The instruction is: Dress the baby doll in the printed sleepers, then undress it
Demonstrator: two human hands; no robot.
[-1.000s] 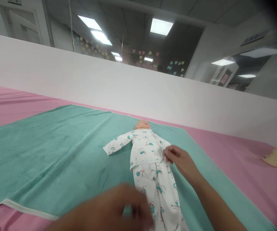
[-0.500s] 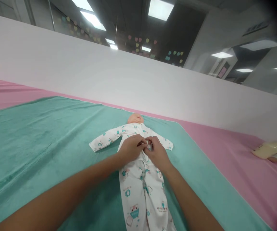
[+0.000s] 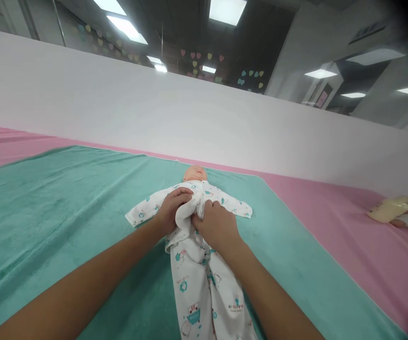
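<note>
A baby doll (image 3: 194,173) in a white printed shirt and trousers (image 3: 204,293) lies on its back on a teal towel (image 3: 65,198). My left hand (image 3: 171,208) is closed on the front of the doll's shirt (image 3: 186,215), which is bunched and lifted off the chest. My right hand (image 3: 215,225) grips the same fold of cloth from the right side. Both hands touch at the doll's chest. The doll's sleeves lie spread out to either side.
The towel covers a pink sheet (image 3: 349,245) on a wide surface. A white partition (image 3: 204,123) runs along the far edge. At the far right another person's hand (image 3: 407,208) lies by a pale yellow object (image 3: 388,210).
My left hand came up from the near edge to the doll's chest. Both hands closed on the shirt front and pulled it up into a bunch.
</note>
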